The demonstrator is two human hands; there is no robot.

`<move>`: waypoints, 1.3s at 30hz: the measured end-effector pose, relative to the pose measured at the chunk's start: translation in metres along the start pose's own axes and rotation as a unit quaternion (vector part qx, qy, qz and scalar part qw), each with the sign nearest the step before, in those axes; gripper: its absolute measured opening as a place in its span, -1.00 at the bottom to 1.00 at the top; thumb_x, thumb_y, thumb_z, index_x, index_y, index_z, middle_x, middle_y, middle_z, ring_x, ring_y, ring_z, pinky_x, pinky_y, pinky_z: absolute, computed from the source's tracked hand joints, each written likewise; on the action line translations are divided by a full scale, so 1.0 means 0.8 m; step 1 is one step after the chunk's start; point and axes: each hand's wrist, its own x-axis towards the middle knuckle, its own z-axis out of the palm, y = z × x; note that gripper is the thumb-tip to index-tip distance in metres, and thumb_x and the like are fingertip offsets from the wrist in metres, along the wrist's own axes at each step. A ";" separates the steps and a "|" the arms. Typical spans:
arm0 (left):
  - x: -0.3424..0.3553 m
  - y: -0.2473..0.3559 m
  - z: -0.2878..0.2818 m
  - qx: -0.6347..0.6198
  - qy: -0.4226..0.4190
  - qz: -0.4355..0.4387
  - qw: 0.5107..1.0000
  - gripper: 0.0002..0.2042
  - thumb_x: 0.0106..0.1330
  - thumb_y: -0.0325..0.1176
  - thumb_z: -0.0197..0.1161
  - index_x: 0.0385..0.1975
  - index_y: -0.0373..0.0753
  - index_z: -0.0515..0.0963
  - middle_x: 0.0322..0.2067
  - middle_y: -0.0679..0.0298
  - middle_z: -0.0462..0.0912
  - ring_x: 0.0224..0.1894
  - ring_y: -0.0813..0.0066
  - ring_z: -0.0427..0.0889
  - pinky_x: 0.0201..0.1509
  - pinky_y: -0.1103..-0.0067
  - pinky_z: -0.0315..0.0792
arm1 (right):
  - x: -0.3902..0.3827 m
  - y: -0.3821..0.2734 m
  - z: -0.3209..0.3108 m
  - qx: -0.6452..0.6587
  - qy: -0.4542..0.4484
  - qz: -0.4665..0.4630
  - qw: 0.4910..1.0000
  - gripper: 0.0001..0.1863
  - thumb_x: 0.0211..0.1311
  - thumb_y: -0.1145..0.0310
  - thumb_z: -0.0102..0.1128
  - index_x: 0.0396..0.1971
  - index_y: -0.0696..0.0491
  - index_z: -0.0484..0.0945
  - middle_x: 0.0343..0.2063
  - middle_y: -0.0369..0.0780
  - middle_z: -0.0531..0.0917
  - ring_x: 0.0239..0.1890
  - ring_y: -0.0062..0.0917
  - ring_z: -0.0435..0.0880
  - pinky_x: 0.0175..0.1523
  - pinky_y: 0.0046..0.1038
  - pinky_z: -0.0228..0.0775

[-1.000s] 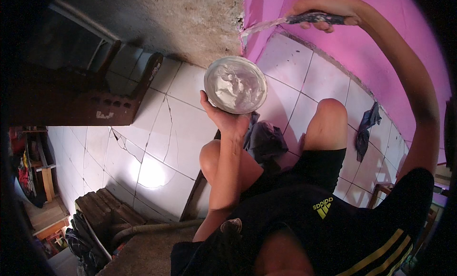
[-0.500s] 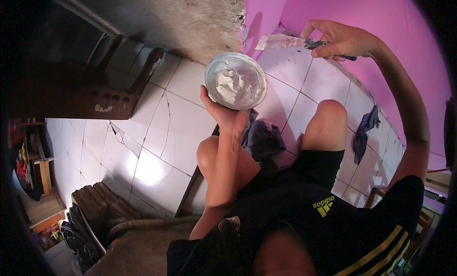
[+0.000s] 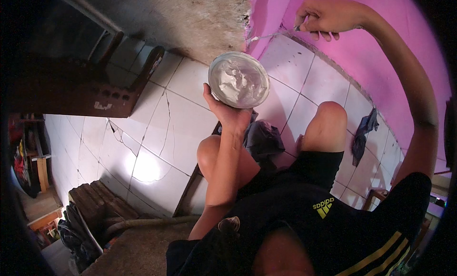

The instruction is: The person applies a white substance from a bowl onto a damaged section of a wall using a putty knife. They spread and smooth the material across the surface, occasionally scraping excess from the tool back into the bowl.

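My left hand (image 3: pixel 229 114) supports a round pale tub (image 3: pixel 238 78) of thick white paste from beneath, with the thumb along its left side. My right hand (image 3: pixel 323 19) is raised at the upper right, fingers closed on a putty knife (image 3: pixel 269 37); the handle is mostly hidden by the fingers. The thin, pale-coated blade points left, seen nearly edge-on, at the corner where the rough grey wall (image 3: pixel 195 19) meets the pink wall (image 3: pixel 390 52). Whether the blade touches the wall, I cannot tell.
Cracked white tiles (image 3: pixel 152 123) surround my bent knees. A dark bag (image 3: pixel 264 138) lies between my legs and a dark cloth (image 3: pixel 362 135) at the right. Dark wooden furniture (image 3: pixel 71 95) stands upper left; stacked rough blocks (image 3: pixel 95 200) and a wooden shelf (image 3: pixel 43 176) are lower left.
My right hand dropped, showing the blade's flat face, then rose back toward the wall corner with the blade turned edge-on. My left hand and tub have shifted slightly upward.
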 end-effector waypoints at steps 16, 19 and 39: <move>0.005 0.002 -0.005 -0.027 -0.012 -0.022 0.999 -0.34 0.25 0.26 -0.24 0.21 -0.08 0.27 0.17 0.23 0.33 0.21 0.16 0.29 0.27 0.14 0.16 | 0.013 -0.023 -0.023 -0.021 -0.012 0.008 1.000 -0.77 0.16 0.34 0.06 -0.36 0.20 0.57 -0.58 -0.26 0.57 -0.53 -0.59 0.52 -0.42 -0.51 0.40; 0.004 0.001 -0.002 -0.019 0.000 -0.018 1.000 -0.34 0.25 0.26 -0.24 0.20 -0.08 0.27 0.16 0.24 0.33 0.21 0.17 0.29 0.27 0.14 0.16 | 0.011 -0.029 -0.025 -0.050 -0.005 0.004 0.999 -0.77 0.15 0.33 0.05 -0.45 0.21 0.57 -0.62 -0.26 0.56 -0.58 -0.59 0.50 -0.44 -0.51 0.39; 0.004 0.005 -0.004 -0.052 -0.014 -0.017 0.998 -0.36 0.27 0.23 -0.20 0.17 -0.11 0.32 0.11 0.28 0.40 0.14 0.27 0.38 0.25 0.27 0.22 | 0.034 -0.050 -0.040 -0.038 0.003 0.078 0.996 -0.73 0.16 0.26 0.11 -0.54 0.16 0.57 -0.62 -0.27 0.57 -0.62 -0.63 0.45 -0.53 -0.54 0.32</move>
